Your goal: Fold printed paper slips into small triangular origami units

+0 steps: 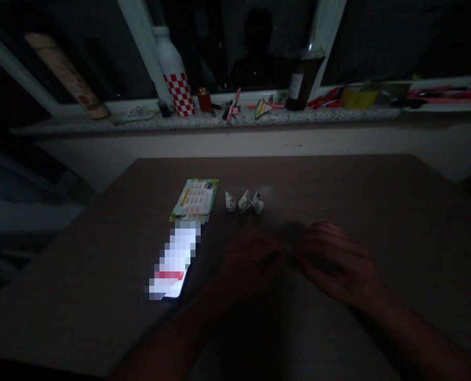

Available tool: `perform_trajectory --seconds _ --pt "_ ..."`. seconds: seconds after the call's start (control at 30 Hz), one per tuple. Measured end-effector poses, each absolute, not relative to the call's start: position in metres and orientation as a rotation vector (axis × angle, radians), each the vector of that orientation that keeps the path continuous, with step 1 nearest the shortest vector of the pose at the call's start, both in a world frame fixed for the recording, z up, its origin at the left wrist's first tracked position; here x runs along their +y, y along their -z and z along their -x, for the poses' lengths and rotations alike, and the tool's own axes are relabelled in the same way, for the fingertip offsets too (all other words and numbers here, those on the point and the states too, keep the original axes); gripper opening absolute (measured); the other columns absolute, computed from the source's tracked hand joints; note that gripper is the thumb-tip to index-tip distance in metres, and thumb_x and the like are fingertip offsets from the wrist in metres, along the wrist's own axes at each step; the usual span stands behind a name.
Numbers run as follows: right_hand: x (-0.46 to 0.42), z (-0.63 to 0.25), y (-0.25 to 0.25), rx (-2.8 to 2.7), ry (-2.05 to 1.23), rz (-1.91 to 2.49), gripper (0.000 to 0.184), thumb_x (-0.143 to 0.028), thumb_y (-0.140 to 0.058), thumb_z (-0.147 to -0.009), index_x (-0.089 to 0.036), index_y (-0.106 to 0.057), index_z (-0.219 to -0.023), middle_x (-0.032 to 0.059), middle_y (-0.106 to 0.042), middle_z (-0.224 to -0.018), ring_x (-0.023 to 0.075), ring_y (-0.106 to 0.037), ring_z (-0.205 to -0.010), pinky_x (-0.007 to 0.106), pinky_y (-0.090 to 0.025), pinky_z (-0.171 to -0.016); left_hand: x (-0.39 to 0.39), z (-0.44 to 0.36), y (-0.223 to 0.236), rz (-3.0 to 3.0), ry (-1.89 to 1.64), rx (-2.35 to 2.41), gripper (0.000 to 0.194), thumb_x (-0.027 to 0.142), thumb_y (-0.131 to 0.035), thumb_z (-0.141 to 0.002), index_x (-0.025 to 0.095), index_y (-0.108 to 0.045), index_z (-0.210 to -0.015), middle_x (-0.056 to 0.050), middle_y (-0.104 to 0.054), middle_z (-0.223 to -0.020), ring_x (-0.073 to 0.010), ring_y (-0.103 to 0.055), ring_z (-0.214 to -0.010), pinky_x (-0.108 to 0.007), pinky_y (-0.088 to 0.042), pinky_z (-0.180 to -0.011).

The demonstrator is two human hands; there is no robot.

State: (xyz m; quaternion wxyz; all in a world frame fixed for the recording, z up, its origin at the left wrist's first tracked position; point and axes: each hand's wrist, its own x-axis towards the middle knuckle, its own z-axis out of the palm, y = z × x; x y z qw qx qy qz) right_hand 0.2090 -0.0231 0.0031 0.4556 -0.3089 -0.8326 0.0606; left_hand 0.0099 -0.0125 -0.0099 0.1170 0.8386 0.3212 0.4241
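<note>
Nearest are two forearms on a dim table, reaching in from seven and four o'clock on a dial set over the view. From the left, a tube leans on the window at ten. Between seven and eight lies the phone, its screen lit, with the cards, a small printed stack, just beyond it at nine. Up at eleven on the sill stand a checked bottle and a red jar; a pink item lies at twelve. Three folded papers sit in a row by the dial's centre, near the left hand but apart from it, at its twelve o'clock. That hand, between five and six, has bent fingers pointing at the right hand, which lies at four with its fingers curved inward. Their tips nearly meet; in such dark I cannot tell whether either pinches anything. Behind, at one, a dark cup stands on the sill, then a yellow item at two and red items past that.
</note>
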Motion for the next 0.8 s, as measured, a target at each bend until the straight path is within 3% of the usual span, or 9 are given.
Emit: perform_trajectory --seconds 0.23,0.8 --pt "-0.024 -0.202 0.002 -2.018 -0.145 0.74 0.019 -0.007 -0.066 -0.07 -0.02 -0.061 -0.084 0.0024 -0.064 -0.069 0.0178 -0.061 -0.065 0.035 -0.048 -0.064 -0.017 -0.016 0.013 -2.483 -1.223 0.918 0.007 0.023 -0.057 -0.081 0.019 -0.058 -0.077 -0.002 -0.063 -0.069 -0.0152 -0.058 -0.067 -0.029 -0.046 -0.063" --pt "-0.031 -0.197 -0.001 -1.88 -0.165 1.131 0.009 -0.012 -0.06 -0.072 -0.02 -0.056 -0.069 -0.0004 -0.061 -0.062 0.0151 -0.058 -0.057 0.028 -0.044 -0.058 -0.02 -0.018 0.02 -2.675 -1.34 0.848 0.006 0.015 -0.057 -0.081 0.015 -0.06 -0.086 -0.004 -0.068 -0.078 -0.0132 -0.061 -0.068 -0.024 -0.047 -0.062"
